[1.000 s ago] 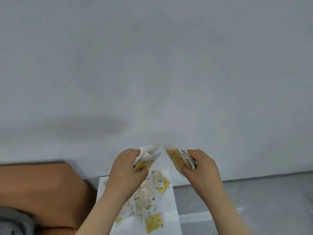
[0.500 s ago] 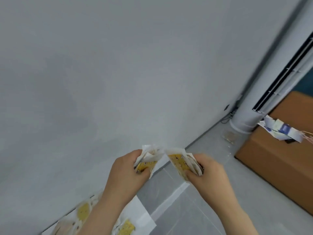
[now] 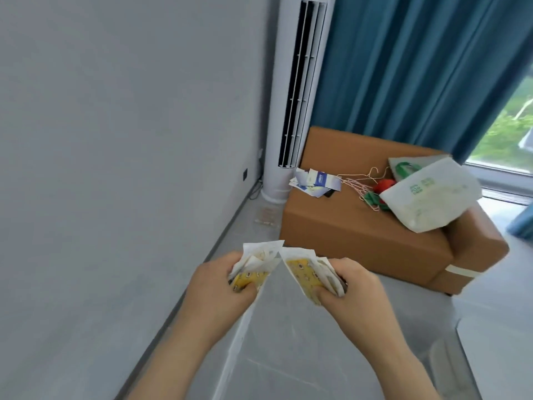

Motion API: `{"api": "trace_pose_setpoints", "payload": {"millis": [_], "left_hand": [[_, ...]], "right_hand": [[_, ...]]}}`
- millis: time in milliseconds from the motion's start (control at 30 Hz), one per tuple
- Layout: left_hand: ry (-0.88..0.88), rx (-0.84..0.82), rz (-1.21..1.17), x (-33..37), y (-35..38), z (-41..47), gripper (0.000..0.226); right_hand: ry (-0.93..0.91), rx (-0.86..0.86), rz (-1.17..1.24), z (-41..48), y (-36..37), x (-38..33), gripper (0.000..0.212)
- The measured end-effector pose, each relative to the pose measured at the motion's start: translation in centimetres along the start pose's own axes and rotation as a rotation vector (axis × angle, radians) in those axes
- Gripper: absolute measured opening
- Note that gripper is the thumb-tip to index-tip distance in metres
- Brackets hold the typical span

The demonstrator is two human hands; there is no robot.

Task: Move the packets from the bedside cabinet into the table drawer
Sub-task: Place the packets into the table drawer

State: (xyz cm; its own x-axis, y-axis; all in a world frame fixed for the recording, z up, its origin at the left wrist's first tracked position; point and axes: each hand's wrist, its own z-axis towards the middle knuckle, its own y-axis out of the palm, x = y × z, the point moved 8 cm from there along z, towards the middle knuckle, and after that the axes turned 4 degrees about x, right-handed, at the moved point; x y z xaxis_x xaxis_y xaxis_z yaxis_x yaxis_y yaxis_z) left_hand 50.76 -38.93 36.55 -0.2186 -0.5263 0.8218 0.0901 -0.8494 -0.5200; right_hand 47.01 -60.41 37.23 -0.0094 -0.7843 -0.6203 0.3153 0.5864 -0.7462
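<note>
Both hands are raised in front of the body, over a pale grey tiled floor (image 3: 288,347).

The left hand (image 3: 219,287) grips a fanned bundle of small white-and-yellow paper packets (image 3: 256,262). Its fingers are curled round the lower end and the thumb is clamped across the yellow print.

The right hand (image 3: 357,290) grips a second bundle of white-and-yellow packets (image 3: 307,272). Its thumb presses on the yellow face and its fingers are wrapped behind.

The two bundles lean toward each other. Their upper corners are just beside one another; I cannot tell whether they touch. All packets in view are in the hands, held in the air near a plain grey wall (image 3: 115,140).

Background:
- A tall white tower air conditioner (image 3: 281,116) with a dark vertical vent stands in the corner.
- A teal-blue curtain (image 3: 403,67) hangs just to the right of it.
- A tan upholstered sofa block (image 3: 346,226) sits on the floor, its left end next to the unit's base.

On the sofa seat:
- A heap of white and blue papers (image 3: 315,181) at the left end.
- Thin pink wire hangers (image 3: 360,183) in the middle.
- A red and green cloth lump (image 3: 380,190), partly under a large white plastic bag with green print (image 3: 429,197) on the right.

A bright window (image 3: 513,125) shows blurred greenery at the right edge.
</note>
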Motion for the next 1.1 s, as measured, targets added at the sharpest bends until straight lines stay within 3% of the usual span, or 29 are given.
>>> {"api": "trace_pose_setpoints", "payload": {"millis": [100, 267, 567, 800, 1100], "left_hand": [[0.036, -0.047, -0.008, 2.9, 5.6, 2.4, 0.024], [0.097, -0.137, 0.009, 6.4, 13.1, 6.8, 0.007], [0.236, -0.330, -0.054, 10.3, 26.1, 19.5, 0.036], [0.305, -0.469, -0.067, 13.3, 34.4, 30.4, 0.024], [0.353, -0.644, -0.052, 16.8, 47.0, 37.7, 0.027]], "right_hand": [[0.037, 0.054, -0.009, 2.1, -3.7, 4.6, 0.016], [0.110, 0.128, -0.018, 5.8, -7.7, 10.9, 0.017], [0.244, 0.240, -0.074, 16.2, -10.9, 20.5, 0.010], [0.369, 0.336, -0.150, 24.7, -13.5, 26.0, 0.009], [0.543, 0.388, -0.125, 30.6, -16.4, 35.9, 0.010]]}}
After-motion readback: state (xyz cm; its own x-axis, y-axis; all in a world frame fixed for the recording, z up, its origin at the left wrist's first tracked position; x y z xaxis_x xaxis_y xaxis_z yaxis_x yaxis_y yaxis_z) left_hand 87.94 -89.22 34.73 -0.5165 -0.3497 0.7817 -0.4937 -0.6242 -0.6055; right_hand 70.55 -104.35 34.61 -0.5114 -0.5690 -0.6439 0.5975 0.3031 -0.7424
